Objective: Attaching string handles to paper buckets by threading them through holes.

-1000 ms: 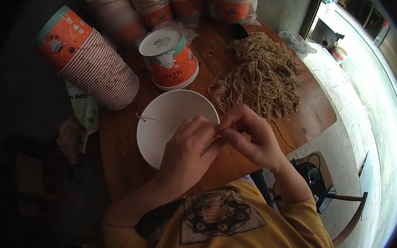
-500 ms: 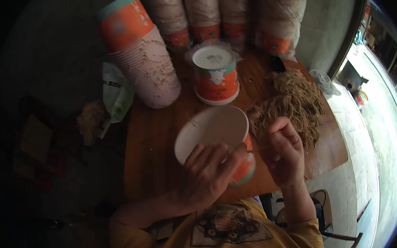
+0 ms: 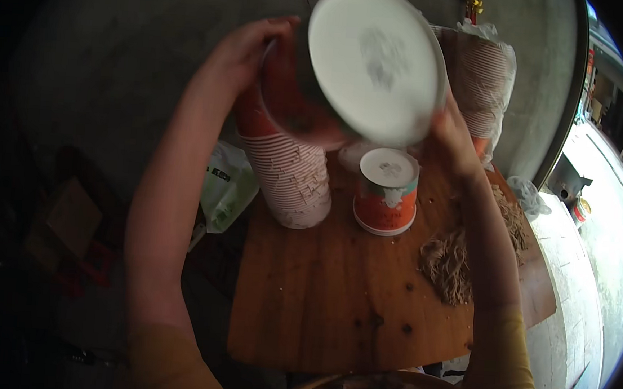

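Note:
A large orange paper bucket (image 3: 367, 72) is raised upside down over the table, its white round base turned up and its side smeared by motion. My left hand (image 3: 253, 46) grips its left side, fingers partly hidden behind it. On the other side my right hand (image 3: 452, 132) is closed on the bucket, blurred at the fingertips. Just behind and below stands a tall leaning stack of nested paper buckets (image 3: 291, 182), its top covered by the raised bucket. To the right of that stack, an upturned orange bucket with a white base (image 3: 387, 192) rests on the wooden table (image 3: 318, 303).
A heap of brown stringy strands (image 3: 447, 265) lies on the table's right, partly behind my right forearm. Plastic-wrapped bucket stacks (image 3: 481, 91) stand at the back right. A crumpled clear bag (image 3: 528, 195) sits at the right edge, and a pale green bag (image 3: 227, 188) hangs at the left.
The bucket that lay tilted in front of me is now upside down and lifted up and away. Both hands have risen from its rim area and the strands to its sides. The view has shifted.

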